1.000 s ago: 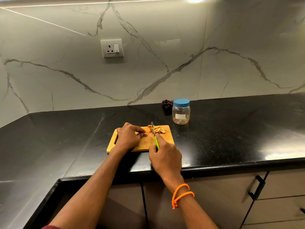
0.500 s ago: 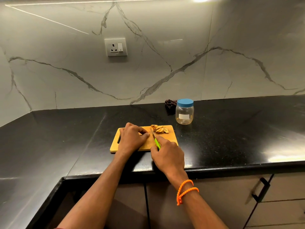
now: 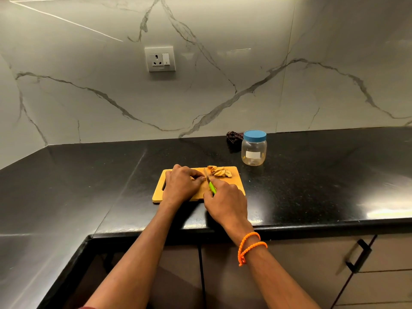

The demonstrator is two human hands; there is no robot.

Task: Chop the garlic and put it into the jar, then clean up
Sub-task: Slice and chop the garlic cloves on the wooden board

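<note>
**Cutting garlic on the board beside the closed jar**

The jar [image 3: 254, 148] is standing on the black desk [image 3: 323, 175], just beyond the far right corner of the chopping board [image 3: 236, 188]. It is clear plastic with a blue lid [image 3: 255, 135] screwed on, and it is carrying a blank white label [image 3: 253, 155] with no writing that can be read. A little pale matter is lying at its bottom, too faint to name. A dark crumpled thing [image 3: 233, 138] is sitting just behind the jar, against the marble wall.

On the board, sliced garlic [image 3: 219, 171] is lying in a small heap at the far edge, toward the jar. The left hand [image 3: 181, 186] is resting on the middle of the board with its fingers [image 3: 196, 175] curled down over a piece that is mostly hidden beneath them. The right hand [image 3: 225, 201] is gripping the green handle of a small knife [image 3: 211, 185], its fingers closed round it; the blade is pointing away from the person, between the left fingertips and the heap. An orange bracelet [image 3: 248, 247] is circling the right wrist.

Well above the board, a white wall socket [image 3: 159, 59] with a switch is showing no legible marking.
</note>
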